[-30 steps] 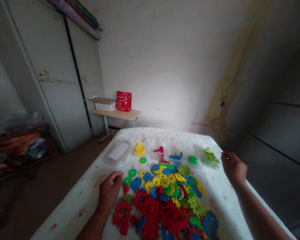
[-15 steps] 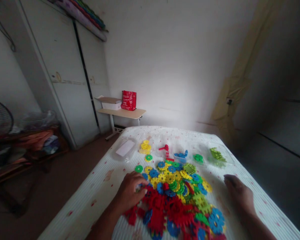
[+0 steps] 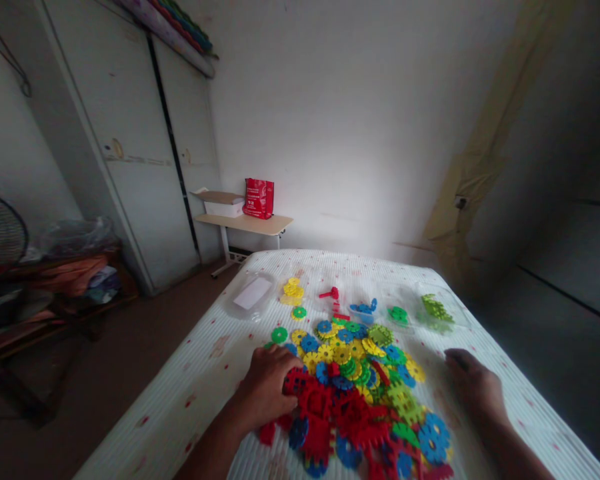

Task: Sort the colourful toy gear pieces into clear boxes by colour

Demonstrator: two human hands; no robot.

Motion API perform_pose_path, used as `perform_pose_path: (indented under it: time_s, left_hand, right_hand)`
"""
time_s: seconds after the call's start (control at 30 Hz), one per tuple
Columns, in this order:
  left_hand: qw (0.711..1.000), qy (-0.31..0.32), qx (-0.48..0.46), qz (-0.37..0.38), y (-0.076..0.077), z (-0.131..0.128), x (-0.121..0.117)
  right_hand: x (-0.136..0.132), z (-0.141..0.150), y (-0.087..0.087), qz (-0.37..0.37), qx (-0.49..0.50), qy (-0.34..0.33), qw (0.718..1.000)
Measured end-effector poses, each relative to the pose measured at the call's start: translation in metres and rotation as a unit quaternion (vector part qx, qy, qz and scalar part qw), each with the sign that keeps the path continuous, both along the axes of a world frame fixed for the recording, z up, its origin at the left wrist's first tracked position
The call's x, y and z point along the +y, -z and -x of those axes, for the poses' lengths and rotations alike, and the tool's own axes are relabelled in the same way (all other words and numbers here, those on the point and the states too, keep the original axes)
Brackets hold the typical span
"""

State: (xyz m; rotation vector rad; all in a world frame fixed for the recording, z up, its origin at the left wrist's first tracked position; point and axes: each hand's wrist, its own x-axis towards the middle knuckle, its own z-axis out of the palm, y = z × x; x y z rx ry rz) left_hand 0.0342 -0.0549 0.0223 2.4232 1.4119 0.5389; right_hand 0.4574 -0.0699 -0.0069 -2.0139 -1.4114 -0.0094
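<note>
Red plastic pieces [image 3: 320, 437] lie at the near side of a colourful heap [image 3: 343, 353], on pale cloth [image 3: 180, 407]. I see the left hand [image 3: 267, 383] touching their edge, the right hand [image 3: 476, 383] beside; whether either hand's fingers are closed, I cannot tell.

A room in a home, shown by the tall wardrobe [image 3: 139, 193], rolled bedding [image 3: 180, 39] atop it, caged fan [image 3: 1, 230] and heaped fabrics [image 3: 73, 271]

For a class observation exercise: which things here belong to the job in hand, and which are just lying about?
Likely in the job:
red plastic pieces at the left hand
mixed pile of colored pieces
clear containers holding pieces

Likely lying about:
red bag
white box
fan
</note>
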Motion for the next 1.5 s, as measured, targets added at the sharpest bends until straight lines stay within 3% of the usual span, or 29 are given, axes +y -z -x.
perform_pose_path:
  time_s: [0.17,0.33,0.43,0.57,0.63,0.8,0.9,0.97,1.13,1.27,1.33,1.5]
  left_hand:
    - [0.991,-0.022,-0.128,0.019,0.004,0.000,0.005]
    - [0.940,-0.054,-0.322,0.103,0.003,0.002,0.006]
    - [0.917,-0.007,-0.367,0.159,0.001,0.003,0.003]
    - [0.915,0.118,-0.350,0.161,0.000,-0.005,-0.002]
    - [0.915,0.131,-0.350,0.154,0.001,-0.010,-0.003]
    - [0.912,-0.024,-0.379,0.157,0.006,-0.012,0.001]
    - [0.896,-0.043,-0.400,0.187,0.005,-0.006,0.003]
    - [0.888,-0.009,-0.405,0.219,0.003,-0.002,0.002]
    - [0.883,0.179,-0.340,0.268,-0.005,0.003,-0.004]
    - [0.872,0.241,-0.297,0.306,-0.006,0.005,-0.006]
    - [0.880,0.235,-0.290,0.292,-0.005,0.004,-0.007]
    - [0.936,0.183,-0.205,0.218,-0.001,-0.003,-0.009]
  right_hand:
    - [0.001,-0.002,0.001,-0.002,-0.006,0.004,1.000]
    - [0.001,0.000,0.000,0.007,-0.009,0.003,1.000]
    - [0.000,0.003,-0.003,0.012,-0.009,0.007,1.000]
    - [0.000,0.006,-0.006,0.004,0.007,0.004,1.000]
    - [0.000,0.006,-0.006,-0.001,0.012,0.000,1.000]
    - [0.000,0.005,-0.005,0.009,0.008,0.012,1.000]
    - [0.000,0.004,-0.004,0.016,0.009,0.005,1.000]
    - [0.000,0.003,-0.003,0.017,0.012,0.004,1.000]
    - [0.001,0.003,-0.003,0.027,0.006,0.014,1.000]
    - [0.001,0.004,-0.004,0.040,0.001,0.008,0.999]
    - [0.001,0.004,-0.004,0.043,-0.006,0.011,0.999]
    - [0.002,0.003,-0.002,0.033,-0.016,0.005,0.999]
